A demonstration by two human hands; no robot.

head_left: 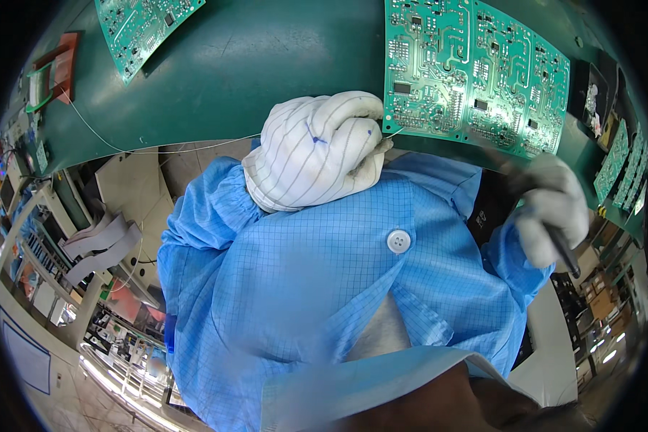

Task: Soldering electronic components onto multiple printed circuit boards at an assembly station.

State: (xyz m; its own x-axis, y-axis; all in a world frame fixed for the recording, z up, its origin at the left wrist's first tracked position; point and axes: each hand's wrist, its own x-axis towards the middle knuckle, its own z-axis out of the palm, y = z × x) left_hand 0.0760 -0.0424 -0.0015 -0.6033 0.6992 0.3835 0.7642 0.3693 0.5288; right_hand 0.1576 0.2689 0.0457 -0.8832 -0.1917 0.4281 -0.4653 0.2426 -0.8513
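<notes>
My left hand [317, 153], in a white glove with grey stripes, is closed beside the near left corner of a green circuit board panel [468, 79]. A thin solder wire [187, 150] runs into it from the left, and a short end pokes out past the fingers at the board's corner. My right hand [554, 209], also gloved and blurred by motion, grips a slim dark-handled tool [563, 252] off the panel's near right corner. The tool's front end is smeared, so its kind does not show.
Another green circuit board [147, 32] lies at the far left of the green mat [266, 65]. A red holder with a green-rimmed spool [52, 72] stands on the left edge. At the right are a dark bin [590, 97] and several more boards [612, 162].
</notes>
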